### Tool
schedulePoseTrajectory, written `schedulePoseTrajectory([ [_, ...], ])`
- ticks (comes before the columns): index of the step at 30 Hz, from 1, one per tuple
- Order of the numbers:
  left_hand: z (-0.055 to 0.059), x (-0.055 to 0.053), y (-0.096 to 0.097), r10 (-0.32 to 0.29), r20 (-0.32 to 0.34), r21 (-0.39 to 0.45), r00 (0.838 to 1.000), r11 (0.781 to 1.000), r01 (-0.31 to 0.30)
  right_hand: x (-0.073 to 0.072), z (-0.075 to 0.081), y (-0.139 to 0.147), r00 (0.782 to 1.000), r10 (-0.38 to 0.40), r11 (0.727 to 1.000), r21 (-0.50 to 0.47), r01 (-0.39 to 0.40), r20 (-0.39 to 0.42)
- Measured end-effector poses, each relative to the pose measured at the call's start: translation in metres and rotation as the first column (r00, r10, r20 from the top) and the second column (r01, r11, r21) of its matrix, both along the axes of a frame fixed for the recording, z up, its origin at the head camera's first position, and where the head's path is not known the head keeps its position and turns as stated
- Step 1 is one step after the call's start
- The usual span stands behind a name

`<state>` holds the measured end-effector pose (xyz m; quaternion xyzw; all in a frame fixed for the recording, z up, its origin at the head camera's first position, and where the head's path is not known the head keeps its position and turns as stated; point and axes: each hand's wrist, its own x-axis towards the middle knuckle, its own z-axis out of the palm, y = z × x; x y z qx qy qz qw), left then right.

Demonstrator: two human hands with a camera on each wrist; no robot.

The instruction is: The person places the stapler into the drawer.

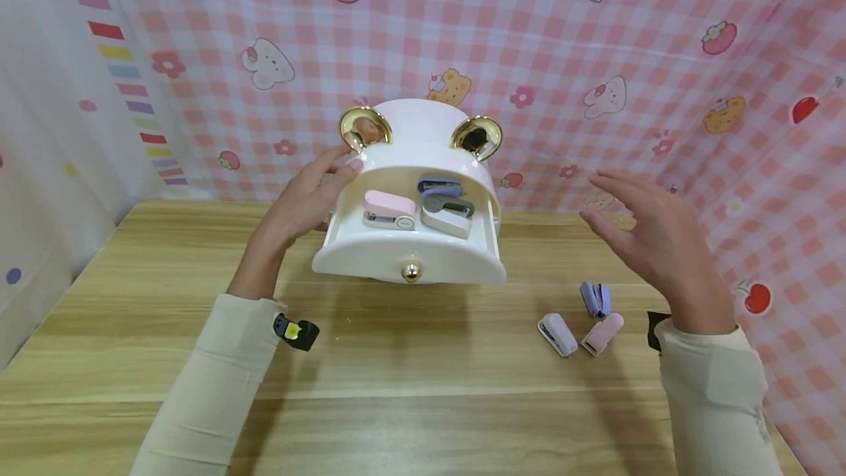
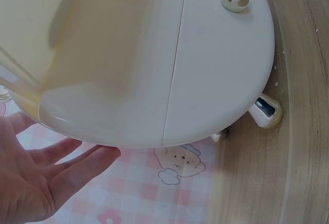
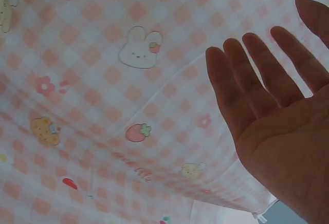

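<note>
A white storage box [image 1: 423, 123] with gold ears stands at the back of the table, its upper drawer [image 1: 363, 259] pulled out. Inside lie a pink stapler [image 1: 390, 204], a blue stapler [image 1: 439, 186] and a grey-and-white stapler [image 1: 448, 215]. My left hand [image 1: 307, 193] rests against the box's left side near the ear, its fingers [image 2: 85, 170] extended along the wall. Held up with spread fingers, my right hand [image 1: 661, 241] is in the air right of the box, holding nothing; its palm shows in the right wrist view.
Right of the box, a blue stapler [image 1: 596, 300], a white stapler [image 1: 558, 334] and a pink stapler [image 1: 603, 334] lie close together on the wooden table [image 1: 410, 417]. A pink checked cloth [image 1: 410, 35] hangs behind and on the right. Gold-tipped feet [image 2: 267, 112] carry the box.
</note>
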<state>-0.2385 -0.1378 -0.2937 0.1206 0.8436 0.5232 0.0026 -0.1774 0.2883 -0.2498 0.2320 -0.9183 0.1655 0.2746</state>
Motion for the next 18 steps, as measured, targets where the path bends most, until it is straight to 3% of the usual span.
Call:
schedulePoseTrajectory([
  [7,0.0,0.0,0.0,0.002,0.012,0.01,1.0,1.0,-0.002,0.001,-0.015,0.013,0.989,-0.13,0.991,-0.004,0.131,0.065],
  [18,-0.001,-0.001,-0.001,-0.002,-0.009,-0.002,1.0,1.0,0.002,-0.008,-0.048,0.035,0.962,-0.227,0.974,0.025,0.226,0.154],
])
